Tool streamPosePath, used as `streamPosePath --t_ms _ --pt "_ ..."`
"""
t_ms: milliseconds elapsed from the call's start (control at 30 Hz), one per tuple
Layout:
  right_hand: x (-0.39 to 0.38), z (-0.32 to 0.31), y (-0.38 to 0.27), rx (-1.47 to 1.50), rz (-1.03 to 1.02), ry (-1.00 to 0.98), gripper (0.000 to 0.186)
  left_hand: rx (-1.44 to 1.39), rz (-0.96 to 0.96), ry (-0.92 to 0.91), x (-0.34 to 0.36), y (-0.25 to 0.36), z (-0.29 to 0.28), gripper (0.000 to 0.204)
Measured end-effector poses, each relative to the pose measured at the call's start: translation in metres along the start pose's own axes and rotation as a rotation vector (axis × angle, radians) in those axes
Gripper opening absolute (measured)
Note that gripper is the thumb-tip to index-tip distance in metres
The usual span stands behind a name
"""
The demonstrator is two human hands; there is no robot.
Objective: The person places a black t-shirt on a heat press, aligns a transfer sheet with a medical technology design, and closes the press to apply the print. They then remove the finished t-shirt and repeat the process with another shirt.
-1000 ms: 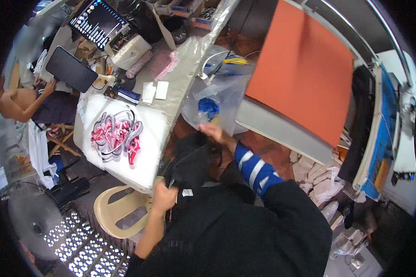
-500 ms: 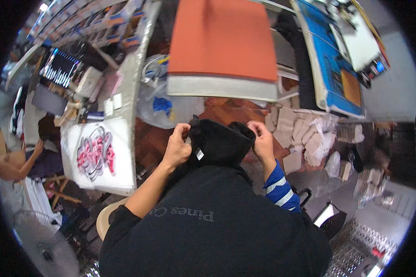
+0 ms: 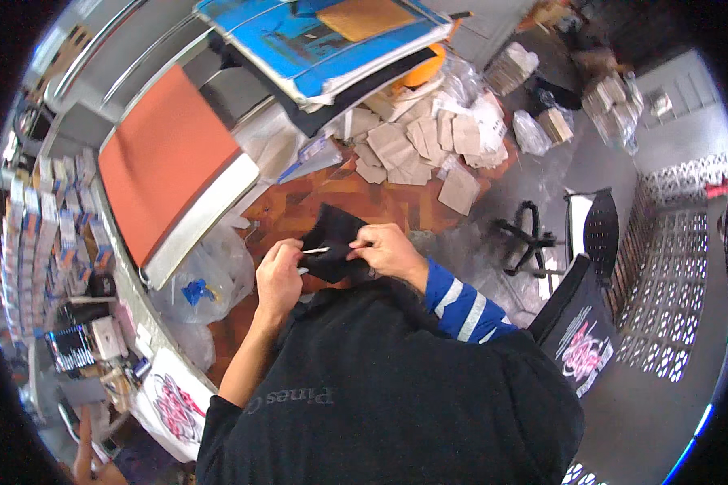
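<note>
In front of my chest a piece of black cloth is stretched between my two hands. My left hand pinches its left side, fingers closed. A thin white strip sticks out from the left fingers across the cloth; whether it is a label or a tool I cannot tell. With fingers bent and pressed together, my right hand grips the right edge of the cloth. A blue sleeve with white stripes covers my right forearm. The lower part of the cloth merges with my black shirt.
An orange-red flat board lies at the left, with a blue-framed panel beyond. Cardboard pieces litter the floor ahead. A black chair base stands right. Another person's arm shows lower left.
My view has swung right, so the orange-red board now sits left. The right hand has turned inward over the cloth, and the hands are closer together. The thin white strip now shows at my left fingers.
</note>
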State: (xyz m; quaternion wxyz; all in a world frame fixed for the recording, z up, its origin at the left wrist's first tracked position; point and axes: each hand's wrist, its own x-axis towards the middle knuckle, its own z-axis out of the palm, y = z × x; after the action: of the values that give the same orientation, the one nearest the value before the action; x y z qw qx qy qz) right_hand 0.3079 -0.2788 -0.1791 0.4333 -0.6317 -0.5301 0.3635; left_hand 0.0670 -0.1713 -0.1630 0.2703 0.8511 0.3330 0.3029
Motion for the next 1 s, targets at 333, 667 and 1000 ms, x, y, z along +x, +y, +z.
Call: streamPosePath --t_ms 333,667,1000 --pt "-0.164 -0.118 0.064 -0.443 0.219 0.089 0.021 0.015 -0.73 0.038 -0.01 -0.135 0.072 0.007" --pt "-0.193 -0.084 0.085 -0.334 0.199 0.129 0.022 -1.399 -1.288 -0.966 0.05 -0.054 0.265 0.082" --pt "-0.098 -0.102 -0.003 -0.212 0.053 0.09 0.022 -0.367 -0.134 -0.82 0.027 0.045 0.128 0.037"
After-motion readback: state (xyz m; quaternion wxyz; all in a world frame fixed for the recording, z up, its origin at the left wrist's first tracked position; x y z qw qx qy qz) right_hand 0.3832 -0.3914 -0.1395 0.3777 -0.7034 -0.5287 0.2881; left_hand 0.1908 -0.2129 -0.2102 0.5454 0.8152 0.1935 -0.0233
